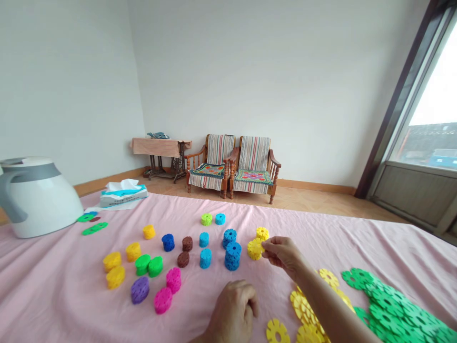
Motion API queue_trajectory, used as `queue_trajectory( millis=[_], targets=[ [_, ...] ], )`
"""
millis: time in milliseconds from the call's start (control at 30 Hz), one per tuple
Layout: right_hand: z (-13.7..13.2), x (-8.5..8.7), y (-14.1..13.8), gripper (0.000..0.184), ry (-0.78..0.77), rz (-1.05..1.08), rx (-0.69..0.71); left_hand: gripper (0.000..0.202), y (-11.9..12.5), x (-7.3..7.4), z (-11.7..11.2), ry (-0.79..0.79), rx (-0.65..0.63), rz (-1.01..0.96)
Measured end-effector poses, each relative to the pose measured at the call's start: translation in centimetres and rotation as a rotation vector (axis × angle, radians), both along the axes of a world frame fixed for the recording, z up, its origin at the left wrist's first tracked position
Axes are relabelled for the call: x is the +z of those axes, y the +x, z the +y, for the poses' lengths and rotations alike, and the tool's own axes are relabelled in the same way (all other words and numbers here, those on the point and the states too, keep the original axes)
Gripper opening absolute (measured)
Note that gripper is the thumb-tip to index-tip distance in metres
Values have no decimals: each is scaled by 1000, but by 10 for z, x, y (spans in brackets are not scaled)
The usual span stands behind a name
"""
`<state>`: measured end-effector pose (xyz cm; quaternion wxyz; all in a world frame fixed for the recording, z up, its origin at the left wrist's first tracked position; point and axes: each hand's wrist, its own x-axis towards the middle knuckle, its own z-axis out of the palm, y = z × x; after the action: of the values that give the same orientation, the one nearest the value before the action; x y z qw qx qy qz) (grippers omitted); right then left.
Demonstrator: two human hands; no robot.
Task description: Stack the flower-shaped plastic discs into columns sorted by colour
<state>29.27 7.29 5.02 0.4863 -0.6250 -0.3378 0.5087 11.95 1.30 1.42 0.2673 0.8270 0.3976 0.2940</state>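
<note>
Currently, a short, round stack of yellow, notched plastic discs [254,249] is met at its right side by the right hand [283,255], whose fingers are drawn together in a pinch at the upper rim; the top disc seems to be gripped, though whether it is separate from those beneath cannot be told. The stack is seated on a rumpled pink cloth [82,314], just in front of a second yellow disc stack [262,233] and to the right of a tall blue disc stack [233,257]. The left hand [233,309] is held lower, near the front, with its fingers curled loosely inward; its palm is hidden, so it cannot be told whether anything is held there. Loose discs are spread beneath and beside the right forearm: a yellow heap of flat, notched discs [303,307] and, farther right, a green heap of flat, notched discs [392,305]. Each disc can be judged very light and fairly stiff, smooth-faced and a little slippery, and not readily broken. A single disc is best taken by opposite points of its notched rim, while a whole stack is better held low around its sides, since its layers could be slid askew by a sideways nudge on the soft, creased cloth.
</note>
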Motion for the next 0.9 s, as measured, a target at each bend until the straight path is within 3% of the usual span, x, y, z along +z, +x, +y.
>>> queue_trajectory(
  millis=[367,900],
  targets=[
    [17,-7,-4,13,14,-77,-35,23,-1,1,-1,-16,-13,-8],
    [3,-5,7,8,32,-90,-2,24,-1,2,-3,2,-7,6]
  ],
)
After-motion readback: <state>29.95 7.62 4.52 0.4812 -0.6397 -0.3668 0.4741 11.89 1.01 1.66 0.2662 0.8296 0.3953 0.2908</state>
